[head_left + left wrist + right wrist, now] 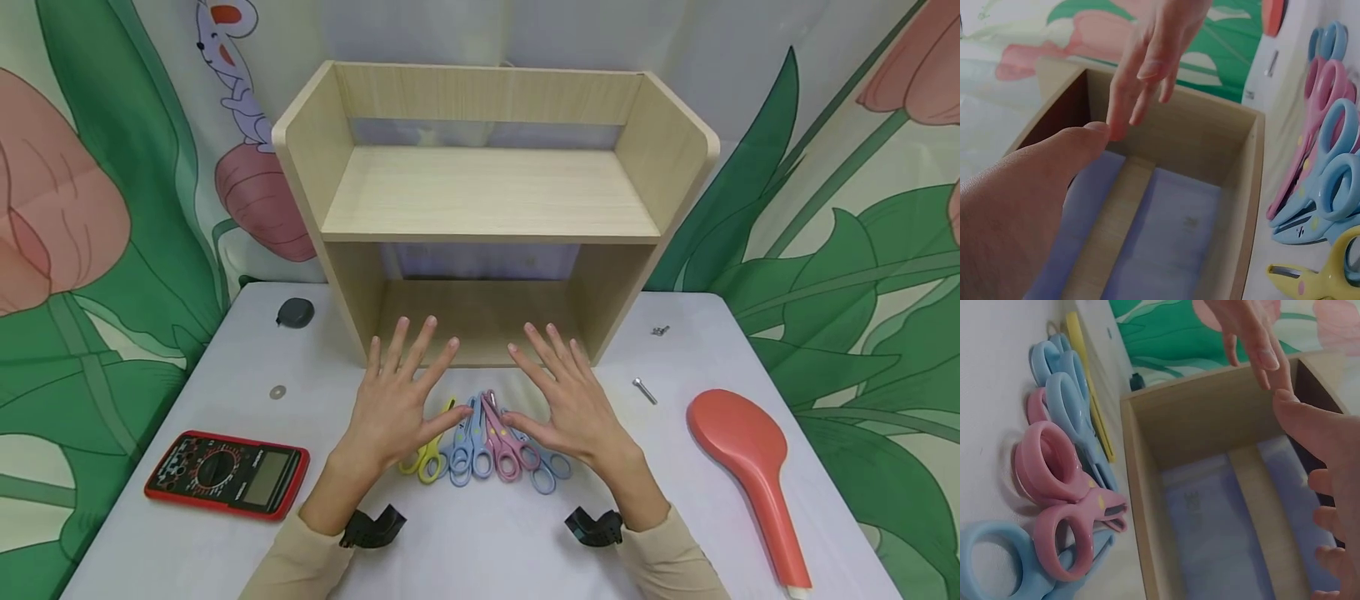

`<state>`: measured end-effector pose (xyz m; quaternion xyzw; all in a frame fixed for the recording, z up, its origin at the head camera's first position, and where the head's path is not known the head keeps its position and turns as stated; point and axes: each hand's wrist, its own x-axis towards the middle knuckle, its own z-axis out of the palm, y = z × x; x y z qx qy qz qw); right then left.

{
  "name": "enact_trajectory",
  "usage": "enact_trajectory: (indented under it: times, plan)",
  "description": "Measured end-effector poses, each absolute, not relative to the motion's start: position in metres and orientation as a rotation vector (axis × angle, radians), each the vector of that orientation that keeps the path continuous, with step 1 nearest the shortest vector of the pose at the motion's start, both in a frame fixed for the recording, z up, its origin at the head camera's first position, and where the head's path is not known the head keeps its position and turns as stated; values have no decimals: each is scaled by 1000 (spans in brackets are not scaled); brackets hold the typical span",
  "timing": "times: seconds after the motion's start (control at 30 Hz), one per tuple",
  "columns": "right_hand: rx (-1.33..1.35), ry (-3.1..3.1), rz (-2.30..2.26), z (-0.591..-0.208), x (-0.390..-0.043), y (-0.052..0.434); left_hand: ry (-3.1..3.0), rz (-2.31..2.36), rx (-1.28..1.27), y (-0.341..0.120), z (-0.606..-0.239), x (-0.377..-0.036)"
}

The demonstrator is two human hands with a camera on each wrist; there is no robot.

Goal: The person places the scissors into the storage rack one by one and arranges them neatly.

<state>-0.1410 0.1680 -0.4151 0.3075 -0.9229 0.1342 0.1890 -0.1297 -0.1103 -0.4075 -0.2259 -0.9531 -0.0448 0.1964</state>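
Observation:
Both hands hover with fingers spread, palms down, holding nothing. My left hand [392,408] is above the left side of a scissors cluster, in front of the wooden shelf. My right hand [570,408] mirrors it on the right. Between and below them lie yellow scissors [432,457], several light blue scissors [461,457] and pink scissors [507,454], handles toward me. In the left wrist view the pink scissors [1319,103] and yellow scissors [1329,275] lie beside the shelf. The right wrist view shows pink scissors [1063,506] with blue ones around them.
A two-tier wooden shelf [491,193] stands at the back. Left are a black tape measure [296,312], a washer [277,392] and a red-cased multimeter [227,473]. Right are small screws [660,331], a bolt [645,391] and a red paddle-shaped object [742,437].

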Motion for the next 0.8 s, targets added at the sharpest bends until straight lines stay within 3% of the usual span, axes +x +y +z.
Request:
enact_trajectory:
  times: [0.8]
  plan:
    - [922, -2866, 394, -453, -123, 174, -2100, -825, -214, -144, -398, -170]
